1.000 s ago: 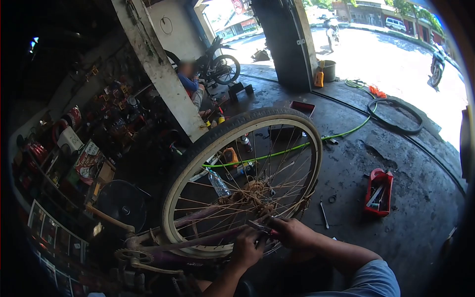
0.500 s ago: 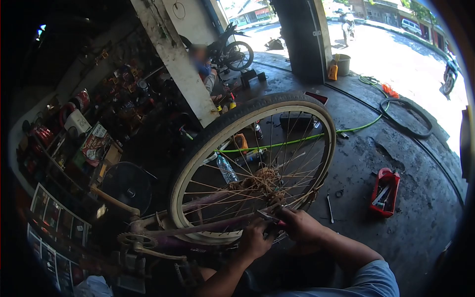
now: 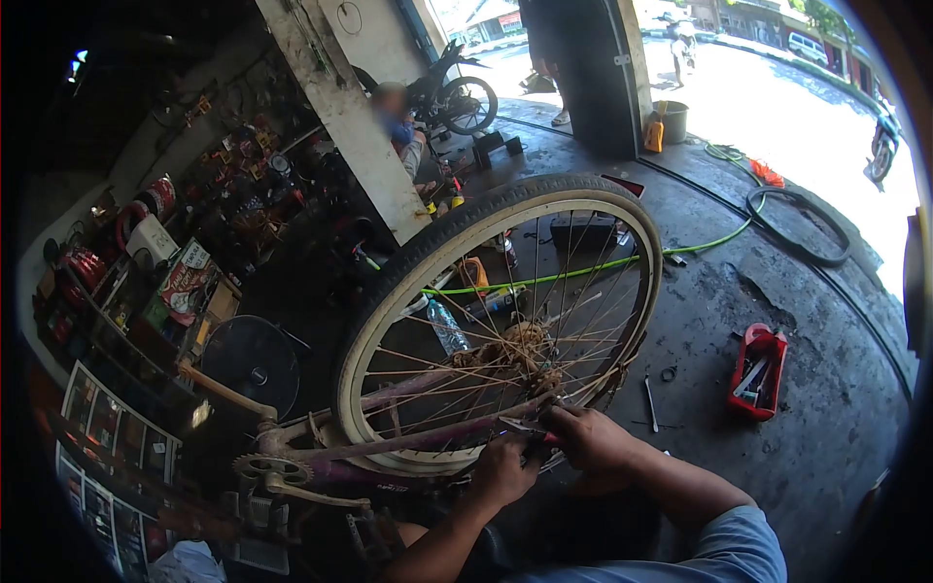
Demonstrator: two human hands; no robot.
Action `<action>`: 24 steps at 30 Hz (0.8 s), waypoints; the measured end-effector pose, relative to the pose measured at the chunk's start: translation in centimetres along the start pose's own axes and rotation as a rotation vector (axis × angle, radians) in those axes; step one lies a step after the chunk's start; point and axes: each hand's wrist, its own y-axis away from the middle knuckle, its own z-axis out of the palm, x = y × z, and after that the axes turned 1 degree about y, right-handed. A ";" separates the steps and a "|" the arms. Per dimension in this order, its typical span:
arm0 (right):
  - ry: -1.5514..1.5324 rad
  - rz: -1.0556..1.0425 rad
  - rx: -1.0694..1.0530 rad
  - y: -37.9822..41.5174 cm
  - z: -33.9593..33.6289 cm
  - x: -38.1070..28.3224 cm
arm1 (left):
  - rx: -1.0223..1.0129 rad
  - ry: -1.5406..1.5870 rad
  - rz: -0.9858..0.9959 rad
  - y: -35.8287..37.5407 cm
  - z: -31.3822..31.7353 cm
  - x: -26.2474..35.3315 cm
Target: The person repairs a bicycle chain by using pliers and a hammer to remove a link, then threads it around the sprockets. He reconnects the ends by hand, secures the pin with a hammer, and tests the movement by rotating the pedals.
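Observation:
An upturned purple bicycle frame (image 3: 408, 442) carries a rear wheel (image 3: 505, 321) with a worn tyre, cream rim and rusty spokes. My right hand (image 3: 588, 437) is shut on a red-handled tool (image 3: 530, 429) whose metal jaws point left at the frame stay, below the rusty hub (image 3: 520, 350). My left hand (image 3: 501, 471) grips the frame stay and rim right beside those jaws. The crank and chainring (image 3: 267, 468) sit at lower left.
A red tool tray (image 3: 758, 369) and a loose wrench (image 3: 649, 400) lie on the concrete floor to the right. A green hose (image 3: 583, 275) and a loose tyre (image 3: 797, 228) lie beyond. Cluttered shelves (image 3: 165, 291) fill the left. A person (image 3: 403, 131) sits by a motorcycle (image 3: 457, 92).
The view has shifted slightly. Both hands stay at the same spot on the frame, with the tool still at the stay. Someone's legs have appeared at the far doorway.

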 end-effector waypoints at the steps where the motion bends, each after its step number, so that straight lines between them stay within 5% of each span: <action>1: -0.003 -0.007 0.007 0.0 0.0 0.0 | 0.004 0.005 0.023 0.0 0.0 -0.1; 24: -0.004 -0.015 -0.021 0.3 -0.8 -0.7 | -0.013 -0.022 0.021 0.7 0.5 -0.5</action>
